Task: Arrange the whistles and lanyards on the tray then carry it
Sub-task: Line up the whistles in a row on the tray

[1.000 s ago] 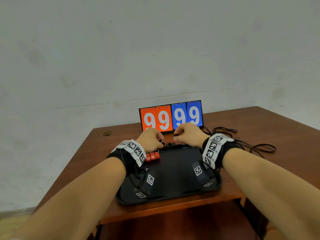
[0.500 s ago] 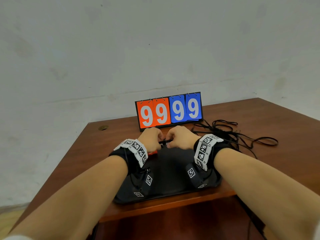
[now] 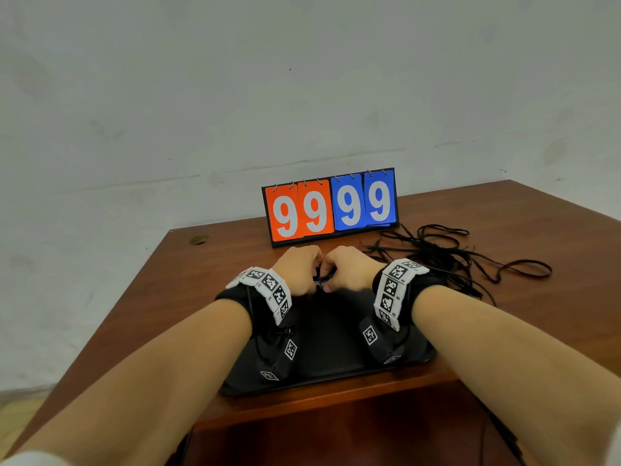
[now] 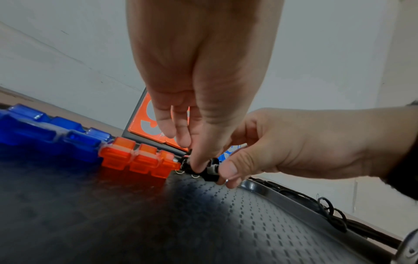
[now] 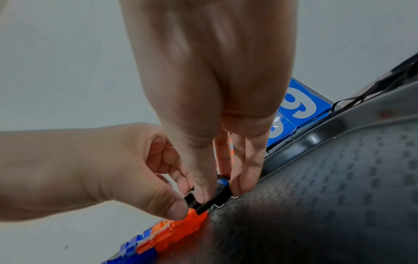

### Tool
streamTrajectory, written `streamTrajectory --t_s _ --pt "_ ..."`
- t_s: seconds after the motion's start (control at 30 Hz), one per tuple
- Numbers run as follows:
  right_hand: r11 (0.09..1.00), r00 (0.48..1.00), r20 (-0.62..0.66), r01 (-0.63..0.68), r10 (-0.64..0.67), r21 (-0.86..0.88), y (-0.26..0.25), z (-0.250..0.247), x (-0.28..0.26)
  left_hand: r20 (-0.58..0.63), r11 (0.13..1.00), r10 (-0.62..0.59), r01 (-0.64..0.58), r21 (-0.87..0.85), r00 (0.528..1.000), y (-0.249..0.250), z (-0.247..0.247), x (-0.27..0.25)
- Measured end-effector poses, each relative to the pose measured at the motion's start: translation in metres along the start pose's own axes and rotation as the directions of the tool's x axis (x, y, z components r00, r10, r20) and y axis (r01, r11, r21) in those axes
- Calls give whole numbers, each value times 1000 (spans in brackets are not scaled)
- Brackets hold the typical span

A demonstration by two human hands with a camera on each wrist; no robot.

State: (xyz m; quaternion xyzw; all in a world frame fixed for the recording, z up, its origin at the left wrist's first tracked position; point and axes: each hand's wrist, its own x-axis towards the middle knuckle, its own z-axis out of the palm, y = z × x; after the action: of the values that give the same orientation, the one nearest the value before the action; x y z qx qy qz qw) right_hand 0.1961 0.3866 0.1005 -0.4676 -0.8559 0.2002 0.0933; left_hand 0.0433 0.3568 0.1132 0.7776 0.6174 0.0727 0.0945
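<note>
A black tray [image 3: 336,348] lies on the brown table in front of me. At its far edge my left hand [image 3: 299,270] and right hand [image 3: 349,270] meet, and both pinch a short row of black whistles [image 3: 322,277] with small metal rings. In the left wrist view the left thumb presses on the black whistles [image 4: 203,169], with the right thumb at their other end. To their left, a row of orange whistles [image 4: 140,159] and then blue whistles [image 4: 45,135] stand on the tray. The black lanyards [image 3: 453,257] lie tangled on the table to the right.
A flip scoreboard [image 3: 331,206] showing 9s in orange and blue stands just behind the tray. The table's front edge [image 3: 336,401] runs close below the tray. A white wall rises behind the table.
My hands have drawn together over the black whistles at the tray's far edge. The orange whistles, seen below my left hand a second ago, are now hidden in the head view.
</note>
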Motion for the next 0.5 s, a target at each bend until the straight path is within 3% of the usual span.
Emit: streamTrajectory --t_s 0.5 --pt "999 999 22 -36 37 -4 3 0 4 53 1000 -4 3 29 999 -3 3 6"
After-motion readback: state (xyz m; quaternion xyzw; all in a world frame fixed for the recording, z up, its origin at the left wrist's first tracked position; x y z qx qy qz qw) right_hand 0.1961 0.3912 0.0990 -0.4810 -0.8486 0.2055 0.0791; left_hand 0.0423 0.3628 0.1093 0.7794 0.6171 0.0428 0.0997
